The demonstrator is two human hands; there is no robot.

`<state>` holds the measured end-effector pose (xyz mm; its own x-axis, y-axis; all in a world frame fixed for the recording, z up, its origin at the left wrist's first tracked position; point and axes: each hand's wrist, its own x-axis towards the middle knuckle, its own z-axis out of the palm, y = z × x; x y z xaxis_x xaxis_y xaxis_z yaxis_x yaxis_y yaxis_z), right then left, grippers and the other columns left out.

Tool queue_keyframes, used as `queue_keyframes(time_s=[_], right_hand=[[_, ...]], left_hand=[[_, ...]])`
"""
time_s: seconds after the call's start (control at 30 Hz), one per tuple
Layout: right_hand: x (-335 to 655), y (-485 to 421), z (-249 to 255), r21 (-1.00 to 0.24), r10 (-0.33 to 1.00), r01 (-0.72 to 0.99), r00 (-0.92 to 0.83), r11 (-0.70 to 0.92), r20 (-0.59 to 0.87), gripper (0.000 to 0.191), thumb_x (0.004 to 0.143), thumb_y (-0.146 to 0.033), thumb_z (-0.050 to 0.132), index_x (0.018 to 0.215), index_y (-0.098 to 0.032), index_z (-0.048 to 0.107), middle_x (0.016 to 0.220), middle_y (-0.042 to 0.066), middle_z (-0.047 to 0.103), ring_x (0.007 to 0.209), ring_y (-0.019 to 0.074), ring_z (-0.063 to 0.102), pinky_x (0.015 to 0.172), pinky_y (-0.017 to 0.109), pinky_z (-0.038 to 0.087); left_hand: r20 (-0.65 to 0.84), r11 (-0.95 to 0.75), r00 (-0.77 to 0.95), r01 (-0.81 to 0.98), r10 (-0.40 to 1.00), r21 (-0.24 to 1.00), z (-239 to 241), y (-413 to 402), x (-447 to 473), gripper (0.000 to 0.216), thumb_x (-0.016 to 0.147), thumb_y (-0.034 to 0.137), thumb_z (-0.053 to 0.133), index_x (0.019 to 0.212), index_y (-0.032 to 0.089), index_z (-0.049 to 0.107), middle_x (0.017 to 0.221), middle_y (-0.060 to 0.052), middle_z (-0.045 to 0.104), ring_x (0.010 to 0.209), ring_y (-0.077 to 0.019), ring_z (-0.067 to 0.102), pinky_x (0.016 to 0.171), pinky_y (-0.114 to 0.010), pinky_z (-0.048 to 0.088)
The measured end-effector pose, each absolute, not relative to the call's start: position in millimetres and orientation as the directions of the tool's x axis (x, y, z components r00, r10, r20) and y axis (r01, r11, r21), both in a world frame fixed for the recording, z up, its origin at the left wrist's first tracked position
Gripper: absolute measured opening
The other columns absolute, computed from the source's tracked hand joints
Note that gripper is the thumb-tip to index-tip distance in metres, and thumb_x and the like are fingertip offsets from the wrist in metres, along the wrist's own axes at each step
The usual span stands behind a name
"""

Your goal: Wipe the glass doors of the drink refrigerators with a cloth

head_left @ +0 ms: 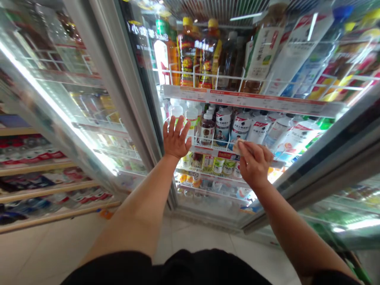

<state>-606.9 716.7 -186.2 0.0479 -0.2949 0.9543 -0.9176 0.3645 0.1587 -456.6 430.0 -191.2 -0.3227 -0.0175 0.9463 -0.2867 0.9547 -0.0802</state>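
Note:
My left hand [177, 138] is spread flat with its fingers pointing up, at the glass door of a drinks fridge; whether the palm touches the glass I cannot tell. Behind it stand clear bottles with white caps [191, 114]. To the right, my right hand [254, 162] is closed, with a small crumpled pale cloth or tissue [238, 145] pinched in its fingertips. That hand is in front of the shelf edge, near bottles with white and red labels [241, 126]. Most of the cloth is hidden by the fingers.
Upper-shelf bottles with yellow caps [187, 55] stand behind a wire guard above a price strip [218, 97]. A metal door frame [130, 87] rises at left. Open shelves with packaged goods [38, 162] line the far left, above a tiled floor [202, 239].

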Motion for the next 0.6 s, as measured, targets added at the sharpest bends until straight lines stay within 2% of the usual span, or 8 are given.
queue_keyframes(time_s=[0.13, 0.33, 0.4, 0.53, 0.6], right_hand=[[-599, 694, -176, 0.08, -0.186, -0.928, 0.012, 0.364, 0.982, 0.055, 0.092, -0.013, 0.059, 0.143, -0.031, 0.057, 0.124, 0.007, 0.068, 0.112, 0.025, 0.058, 0.1, 0.041, 0.039], [-579, 673, -211, 0.169, -0.396, -0.952, 0.056, 0.255, 0.916, 0.065, 0.093, -0.017, 0.062, 0.153, -0.035, 0.043, 0.12, 0.002, 0.074, 0.109, 0.0219, 0.058, 0.098, 0.037, 0.035], [-576, 665, -207, 0.147, -0.355, -0.954, 0.047, 0.261, 0.934, 0.062, 0.093, -0.019, 0.063, 0.151, -0.036, 0.046, 0.12, 0.001, 0.074, 0.107, 0.0219, 0.059, 0.097, 0.038, 0.036], [-569, 648, -194, 0.075, -0.188, -0.953, 0.02, 0.292, 0.982, 0.06, 0.092, -0.018, 0.065, 0.147, -0.036, 0.051, 0.121, 0.001, 0.073, 0.106, 0.0231, 0.06, 0.094, 0.039, 0.038], [-565, 643, -200, 0.079, -0.202, -0.954, 0.02, 0.288, 0.979, 0.061, 0.091, -0.016, 0.065, 0.148, -0.034, 0.051, 0.12, 0.001, 0.074, 0.106, 0.023, 0.06, 0.094, 0.039, 0.038]], left_hand=[[0.925, 0.94, -0.368, -0.34, -0.095, -0.039, -192, 432, -456, 0.063, 0.099, 0.056, 0.028, 0.153, 0.025, 0.042, 0.162, -0.005, 0.034, 0.157, -0.0223, -0.001, 0.129, -0.051, -0.001], [0.918, 0.95, -0.376, -0.314, -0.124, 0.0, -191, 434, -454, 0.066, 0.098, 0.062, 0.028, 0.154, 0.028, 0.039, 0.164, -0.003, 0.029, 0.157, -0.0272, 0.001, 0.128, -0.055, 0.0], [0.912, 0.938, -0.387, -0.347, -0.139, -0.004, -190, 437, -454, 0.067, 0.098, 0.063, 0.026, 0.153, 0.028, 0.039, 0.164, -0.003, 0.028, 0.157, -0.027, 0.001, 0.128, -0.055, 0.0], [0.88, 0.889, -0.425, -0.458, -0.21, -0.009, -187, 441, -452, 0.071, 0.097, 0.065, 0.019, 0.15, 0.024, 0.043, 0.162, -0.005, 0.034, 0.157, -0.025, -0.002, 0.128, -0.052, -0.001], [0.868, 0.888, -0.442, -0.46, -0.226, -0.003, -186, 442, -452, 0.07, 0.097, 0.064, 0.02, 0.149, 0.024, 0.044, 0.161, -0.006, 0.034, 0.157, -0.026, -0.002, 0.128, -0.053, -0.001]])
